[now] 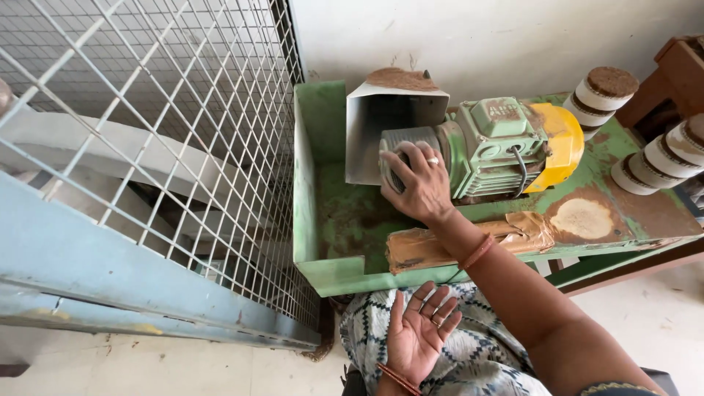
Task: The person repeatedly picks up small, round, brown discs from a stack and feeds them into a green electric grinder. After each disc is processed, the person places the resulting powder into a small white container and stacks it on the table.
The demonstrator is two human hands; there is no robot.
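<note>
My right hand (419,185) reaches forward onto a green and yellow electric motor (506,147) bolted to a worn green metal tray (334,275). Its fingers curl over the grey ribbed cylinder (411,137) at the motor's left end, and something dark shows under the fingertips. A grey sheet-metal hood (374,117), topped with brown dust, stands right behind that cylinder. My left hand (419,331) hovers palm up over my patterned lap (477,359), fingers spread and holding nothing. Both wrists wear thin bangles.
A wire mesh guard (183,125) in a blue-grey frame (88,271) fills the left side. Stacks of white and brown discs (605,92) lie at the right beside a wooden piece (678,70). Brown tape (425,246) covers the tray's front edge. A pale wall (513,37) is behind.
</note>
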